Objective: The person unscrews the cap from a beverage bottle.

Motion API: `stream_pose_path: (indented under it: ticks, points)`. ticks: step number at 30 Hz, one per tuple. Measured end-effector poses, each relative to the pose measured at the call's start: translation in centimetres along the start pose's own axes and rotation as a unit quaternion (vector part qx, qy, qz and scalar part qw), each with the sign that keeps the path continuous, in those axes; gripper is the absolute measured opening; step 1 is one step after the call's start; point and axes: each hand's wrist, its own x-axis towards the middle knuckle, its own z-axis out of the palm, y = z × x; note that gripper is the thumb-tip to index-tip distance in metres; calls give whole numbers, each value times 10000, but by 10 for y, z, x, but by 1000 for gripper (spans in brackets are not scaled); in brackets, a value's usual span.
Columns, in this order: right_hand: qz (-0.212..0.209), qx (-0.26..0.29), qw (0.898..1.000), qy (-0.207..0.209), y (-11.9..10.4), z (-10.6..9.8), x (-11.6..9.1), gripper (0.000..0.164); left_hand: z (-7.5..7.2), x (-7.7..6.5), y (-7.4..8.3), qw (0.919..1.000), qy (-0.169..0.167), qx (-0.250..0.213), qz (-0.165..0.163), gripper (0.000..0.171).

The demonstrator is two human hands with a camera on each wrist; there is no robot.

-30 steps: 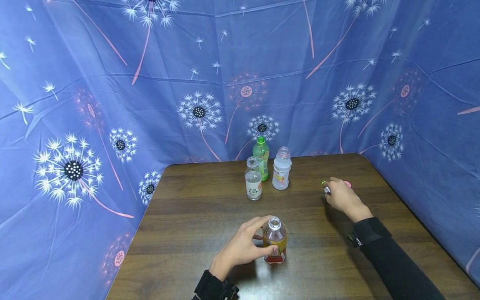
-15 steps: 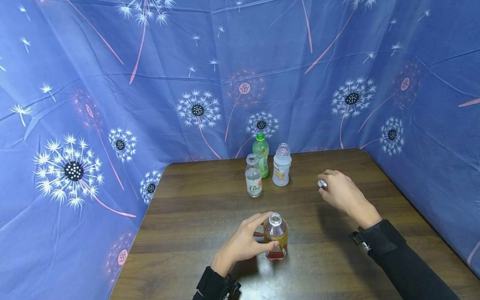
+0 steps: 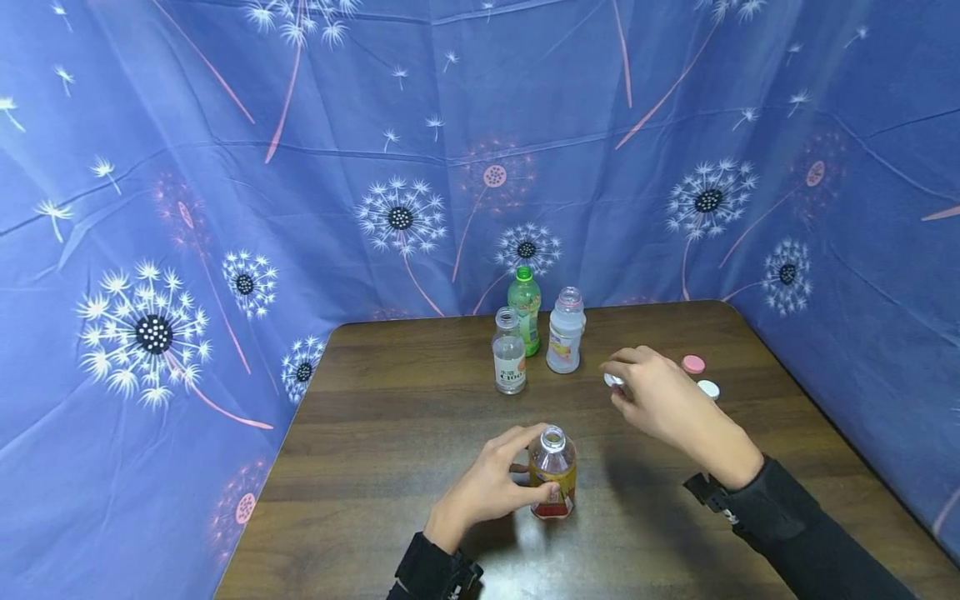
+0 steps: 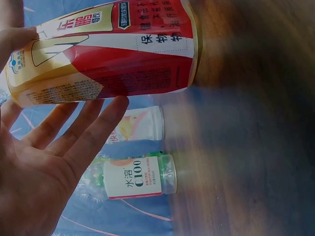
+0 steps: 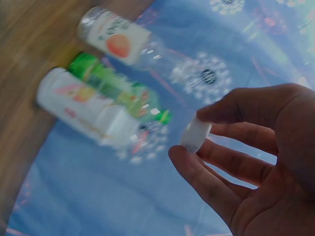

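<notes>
Red and gold shine on the bottle [image 3: 562, 477] that stands upright on the brown wooden table [image 3: 375, 425], right in front of the person, and its round top is open. The left hand [image 3: 489, 485] is on the left side of this bottle. Its thumb is on one side and its fingers are on the other, set as wide as the bottle, so the bottle is held between them. The right hand [image 3: 663, 396] is up past the bottle and over to its right. Its fingers are close together, and the tips pinch a little white cap [image 5: 197, 133] by its edges. Farther right of the bottle, just past the right hand, a pink cap [image 3: 693, 364] and another white cap [image 3: 708, 389] lie near each other on the wood. Behind the bottle, three more bottles stand close together with open tops: a see-through one [image 3: 510, 362] a bit to the left, a green one [image 3: 527, 315] farther back, and a white one [image 3: 564, 342] almost straight behind. A blue cloth [image 3: 330, 100] with puffy dandelions hangs behind them all. The person has black sleeves [image 3: 813, 521] on.
</notes>
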Motion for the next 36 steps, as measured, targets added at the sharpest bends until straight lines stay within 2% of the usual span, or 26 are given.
stream_pose_path:
  ticks: [7,12,20,26,33,36]
  points:
    - [-404,222,9989,4,-32,-10,3,29,3,1,-3,9996,43,-235,137,74]
    - [-761,529,9957,27,-52,-10,4,28,3,0,-4,9995,80,-214,214,75]
    - [-1207,950,9876,-327,-76,-6,5,25,5,1,-5,9983,209,-177,509,74]
    - [-1286,880,9863,-534,-82,1,4,26,6,0,-6,9981,105,-444,411,70]
    - [-1238,622,9888,-558,-85,6,5,21,5,1,-7,9982,299,21,526,72]
    - [-1188,598,9892,-614,-86,6,5,21,5,0,-6,9983,298,36,498,70]
